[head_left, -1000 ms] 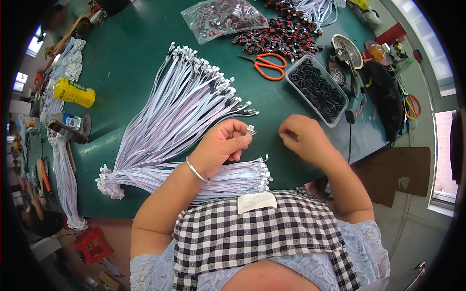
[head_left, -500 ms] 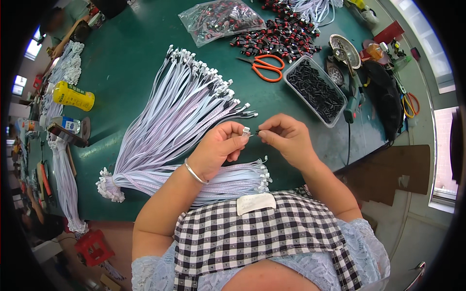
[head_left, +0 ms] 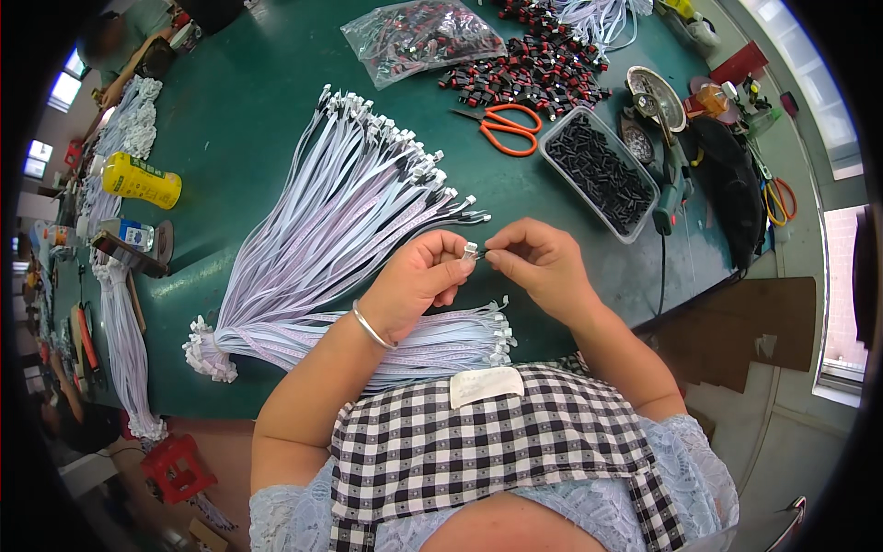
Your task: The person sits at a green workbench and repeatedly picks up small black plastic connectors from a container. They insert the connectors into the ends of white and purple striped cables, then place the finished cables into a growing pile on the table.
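Note:
My left hand [head_left: 418, 281] pinches the white connector end of a flat ribbon cable [head_left: 470, 248] above the green table [head_left: 248, 120]. My right hand [head_left: 538, 262] meets it from the right, fingertips closed on a small dark part at that connector. A large fan of pale ribbon cables [head_left: 340, 212] spreads out on the table to the left of my hands. A second bundle of the same cables [head_left: 441, 336] lies just below them, near the table edge.
A clear tray of small black parts [head_left: 598, 170] sits right of my hands, with orange scissors [head_left: 506, 124] behind it. A heap of red-and-black parts [head_left: 533, 69] and a clear bag [head_left: 418, 37] lie further back. A yellow bottle [head_left: 138, 181] lies at left.
My right hand moved left from the table to meet my left hand at the cable's connector. The left hand has stayed almost in place.

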{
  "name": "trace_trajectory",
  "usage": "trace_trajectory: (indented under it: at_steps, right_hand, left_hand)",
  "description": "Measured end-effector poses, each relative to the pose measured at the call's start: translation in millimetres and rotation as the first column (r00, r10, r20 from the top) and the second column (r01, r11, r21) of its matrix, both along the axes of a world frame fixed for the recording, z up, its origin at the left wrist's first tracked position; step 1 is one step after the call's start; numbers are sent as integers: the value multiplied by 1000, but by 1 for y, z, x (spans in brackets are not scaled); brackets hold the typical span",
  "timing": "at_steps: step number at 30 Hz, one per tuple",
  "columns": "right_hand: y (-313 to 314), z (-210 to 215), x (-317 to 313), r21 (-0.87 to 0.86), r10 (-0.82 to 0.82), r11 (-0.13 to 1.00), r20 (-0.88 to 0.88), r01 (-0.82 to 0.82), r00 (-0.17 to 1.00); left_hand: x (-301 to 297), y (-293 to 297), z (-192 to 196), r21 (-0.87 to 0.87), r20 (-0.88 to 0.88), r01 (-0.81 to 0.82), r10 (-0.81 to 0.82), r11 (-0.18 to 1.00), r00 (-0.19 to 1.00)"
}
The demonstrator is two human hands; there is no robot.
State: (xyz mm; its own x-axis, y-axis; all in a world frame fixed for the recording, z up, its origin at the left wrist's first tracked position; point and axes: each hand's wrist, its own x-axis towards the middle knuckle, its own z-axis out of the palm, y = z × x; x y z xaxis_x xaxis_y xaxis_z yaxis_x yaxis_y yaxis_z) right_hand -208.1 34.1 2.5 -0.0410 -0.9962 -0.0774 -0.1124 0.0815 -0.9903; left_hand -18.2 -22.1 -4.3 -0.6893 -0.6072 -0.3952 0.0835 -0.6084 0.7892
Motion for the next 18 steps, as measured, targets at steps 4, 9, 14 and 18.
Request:
trace_trajectory:
  at_steps: [4, 9, 14, 18]
  right_hand:
    - [-1, 6, 0, -77, 22, 997, -111, -31, 994]
    - [-2, 10, 0, 44, 51, 998, -122, -46, 991]
    - [-3, 1, -7, 211, 67, 974, 89, -85, 994]
    - [-3, 8, -2, 274, 67, 953, 223, -128, 972]
  left_hand:
    - [0, 0, 1, -18, 4, 8, -8, 1000, 1000]
    - [0, 2, 4, -47, 51, 23, -20, 999, 998]
    - [3, 2, 14, -246, 218, 111, -57, 963, 974]
    - [9, -2, 11, -215, 114, 120, -97, 969, 989]
